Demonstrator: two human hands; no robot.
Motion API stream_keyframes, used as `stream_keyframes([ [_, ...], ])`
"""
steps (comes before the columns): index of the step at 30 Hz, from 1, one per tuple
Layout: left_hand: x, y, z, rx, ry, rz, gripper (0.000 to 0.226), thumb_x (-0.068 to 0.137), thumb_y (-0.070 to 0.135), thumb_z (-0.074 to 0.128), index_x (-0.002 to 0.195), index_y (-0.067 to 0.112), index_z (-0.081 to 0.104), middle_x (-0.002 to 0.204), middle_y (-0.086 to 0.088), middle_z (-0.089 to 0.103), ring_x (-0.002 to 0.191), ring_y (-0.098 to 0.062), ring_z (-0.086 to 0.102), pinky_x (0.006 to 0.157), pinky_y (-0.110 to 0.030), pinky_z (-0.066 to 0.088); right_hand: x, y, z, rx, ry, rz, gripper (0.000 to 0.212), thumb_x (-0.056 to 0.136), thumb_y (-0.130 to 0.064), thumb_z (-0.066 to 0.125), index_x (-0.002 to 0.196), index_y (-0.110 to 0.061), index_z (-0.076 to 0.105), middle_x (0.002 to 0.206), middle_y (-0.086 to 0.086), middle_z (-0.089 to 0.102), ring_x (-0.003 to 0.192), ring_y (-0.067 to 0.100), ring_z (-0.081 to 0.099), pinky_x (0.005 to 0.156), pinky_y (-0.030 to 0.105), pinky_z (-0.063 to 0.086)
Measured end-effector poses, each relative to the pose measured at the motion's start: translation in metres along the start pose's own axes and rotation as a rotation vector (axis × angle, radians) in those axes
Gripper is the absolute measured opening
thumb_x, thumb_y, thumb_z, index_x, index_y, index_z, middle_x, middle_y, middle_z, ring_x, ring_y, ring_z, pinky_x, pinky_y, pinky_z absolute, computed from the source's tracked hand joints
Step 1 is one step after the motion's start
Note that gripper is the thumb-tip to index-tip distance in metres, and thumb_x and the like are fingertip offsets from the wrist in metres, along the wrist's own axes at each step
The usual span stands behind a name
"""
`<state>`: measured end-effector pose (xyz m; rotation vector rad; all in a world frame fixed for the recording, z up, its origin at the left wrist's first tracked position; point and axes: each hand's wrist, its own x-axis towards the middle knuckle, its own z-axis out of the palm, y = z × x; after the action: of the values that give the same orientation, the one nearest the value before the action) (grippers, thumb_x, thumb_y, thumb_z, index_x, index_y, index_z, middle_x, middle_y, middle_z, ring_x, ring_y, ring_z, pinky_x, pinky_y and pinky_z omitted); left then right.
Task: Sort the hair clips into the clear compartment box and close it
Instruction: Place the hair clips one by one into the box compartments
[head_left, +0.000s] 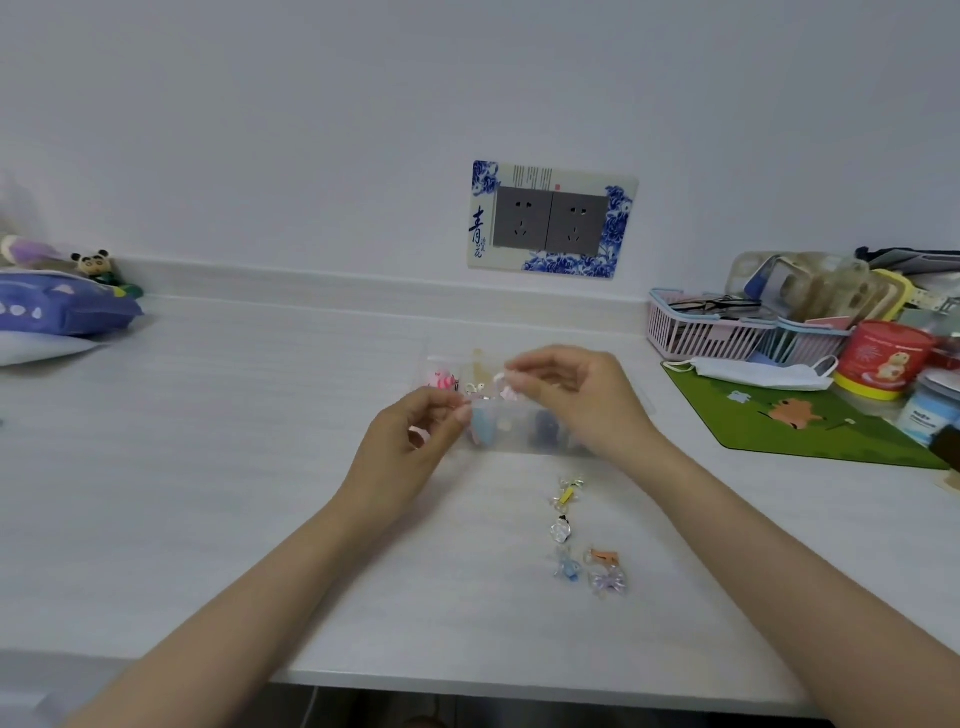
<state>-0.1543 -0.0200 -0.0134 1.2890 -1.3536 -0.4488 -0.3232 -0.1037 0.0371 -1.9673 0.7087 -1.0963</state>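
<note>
The clear compartment box (511, 436) lies open on the white table, partly behind both hands. Inside it I make out a pink clip (440, 379), a blue clip (480, 428) and dark clips (545, 428). My left hand (415, 441) hovers at the box's left front with curled fingers pinching something small and pink. My right hand (576, 397) is above the box's middle and pinches a small pale pink clip (506, 382). Several loose clips lie in front of the box: a yellow one (568, 491), a silver one (561, 529), a blue one (566, 566), an orange one (602, 555) and a lilac one (609, 583).
A green mat (810, 421) with a face mask (753, 373) lies at the right. Behind it stand a pink basket (696, 332), a red tin (883, 358) and other clutter. A purple pouch (62, 312) sits far left. Power sockets (550, 221) are on the wall.
</note>
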Motion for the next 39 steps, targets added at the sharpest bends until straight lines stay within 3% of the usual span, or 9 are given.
stream_keyframes([
  [6, 0.001, -0.005, -0.004, 0.051, 0.031, -0.003, 0.013, 0.089, 0.025, 0.059, 0.102, 0.026, 0.063, 0.083, 0.012, 0.062, 0.068, -0.001, 0.052, 0.058, -0.01, 0.039, 0.056, 0.002, -0.001, -0.306, -0.062, 0.005, 0.007, 0.081, -0.017, 0.071, 0.087, -0.014, 0.071, 0.076, -0.007, 0.07, 0.063, -0.005, 0.059, 0.061, 0.006, 0.041],
  [9, 0.0, -0.007, -0.005, 0.09, 0.02, 0.01, 0.012, 0.089, 0.027, 0.059, 0.1, 0.028, 0.063, 0.084, 0.015, 0.063, 0.07, -0.003, 0.053, 0.06, -0.012, 0.04, 0.064, 0.01, 0.006, -0.454, -0.223, 0.046, 0.012, 0.081, -0.019, 0.07, 0.092, -0.015, 0.073, 0.089, -0.001, 0.073, 0.074, 0.002, 0.061, 0.066, 0.008, 0.044],
  [12, -0.001, -0.009, -0.005, 0.099, -0.003, 0.013, 0.01, 0.089, 0.028, 0.058, 0.097, 0.029, 0.063, 0.086, 0.012, 0.065, 0.072, -0.005, 0.054, 0.06, -0.012, 0.04, 0.058, 0.015, 0.004, -0.51, -0.185, 0.023, 0.014, 0.085, -0.023, 0.066, 0.097, -0.017, 0.071, 0.096, -0.003, 0.072, 0.086, 0.007, 0.062, 0.07, 0.007, 0.041],
  [16, -0.002, -0.01, -0.003, 0.116, -0.069, 0.038, 0.008, 0.09, 0.025, 0.058, 0.093, 0.027, 0.065, 0.089, 0.006, 0.066, 0.072, -0.007, 0.053, 0.061, -0.014, 0.04, 0.031, 0.007, -0.016, -0.426, -0.071, -0.054, 0.009, 0.086, -0.022, 0.064, 0.093, -0.022, 0.07, 0.093, -0.012, 0.07, 0.084, 0.001, 0.061, 0.068, 0.004, 0.038],
  [20, -0.003, -0.009, 0.003, 0.149, -0.119, 0.088, 0.007, 0.089, 0.029, 0.058, 0.091, 0.031, 0.064, 0.092, 0.011, 0.066, 0.078, -0.008, 0.055, 0.067, -0.02, 0.042, -0.01, 0.004, -0.038, -0.257, -0.194, 0.025, 0.008, 0.082, -0.012, 0.069, 0.089, -0.014, 0.073, 0.088, -0.002, 0.072, 0.074, -0.001, 0.06, 0.071, 0.012, 0.045],
  [24, 0.0, -0.003, 0.009, 0.317, -0.123, 0.233, 0.025, 0.086, 0.045, 0.049, 0.105, 0.033, 0.06, 0.102, 0.025, 0.059, 0.092, -0.001, 0.052, 0.079, -0.009, 0.037, -0.039, 0.028, -0.051, -0.276, -0.287, 0.135, 0.013, 0.081, -0.016, 0.071, 0.094, -0.015, 0.075, 0.095, -0.001, 0.074, 0.084, 0.01, 0.067, 0.08, 0.022, 0.05],
  [27, 0.009, 0.006, 0.013, 0.444, -0.166, 0.34, 0.04, 0.087, 0.048, 0.042, 0.118, 0.027, 0.058, 0.114, 0.015, 0.06, 0.105, -0.002, 0.05, 0.091, -0.017, 0.038, -0.049, 0.044, -0.054, -0.307, -0.286, 0.188, 0.014, 0.079, -0.028, 0.073, 0.093, -0.027, 0.075, 0.098, -0.003, 0.074, 0.091, 0.02, 0.066, 0.086, 0.033, 0.05],
  [32, 0.025, 0.001, 0.024, 0.73, -0.265, 0.398, 0.056, 0.089, 0.052, 0.032, 0.135, 0.024, 0.048, 0.142, 0.005, 0.048, 0.132, -0.016, 0.039, 0.11, -0.025, 0.019, -0.057, 0.048, -0.054, -0.285, -0.333, 0.199, 0.017, 0.072, -0.029, 0.079, 0.089, -0.025, 0.075, 0.095, -0.014, 0.073, 0.095, 0.001, 0.063, 0.092, 0.029, 0.046],
  [39, 0.026, -0.01, 0.031, 0.861, -0.238, 0.443, 0.049, 0.089, 0.047, 0.038, 0.13, 0.022, 0.052, 0.13, 0.005, 0.058, 0.12, -0.018, 0.051, 0.106, -0.022, 0.013, -0.058, 0.06, -0.065, -0.34, -0.282, 0.162, 0.013, 0.072, -0.034, 0.078, 0.084, -0.037, 0.073, 0.095, -0.011, 0.073, 0.089, 0.026, 0.063, 0.076, 0.039, 0.048],
])
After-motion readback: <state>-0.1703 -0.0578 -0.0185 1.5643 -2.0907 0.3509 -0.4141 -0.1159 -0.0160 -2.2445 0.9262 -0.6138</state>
